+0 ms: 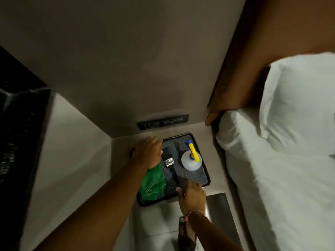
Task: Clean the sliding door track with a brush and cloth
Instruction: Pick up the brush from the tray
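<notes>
A dark tray (206, 175) with a patterned grey liner sits on a bedside surface below me. On it lie a paint-style brush (169, 163) with a metal ferrule and dark handle, a green cloth (153, 183) at the left, and a white spray bottle (191, 160) with a yellow and blue trigger at the right. My left hand (147, 153) rests on the tray's far left edge, partly over the cloth. My right hand (192, 194) grips the tray's near edge, beside the brush handle's end.
A bed with white sheets and a pillow (297, 98) fills the right side, with a brown headboard (241, 69) behind. A dark switch panel (163, 122) is on the wall above the tray. A dark object (18, 124) stands at the far left. My foot (186, 230) shows below.
</notes>
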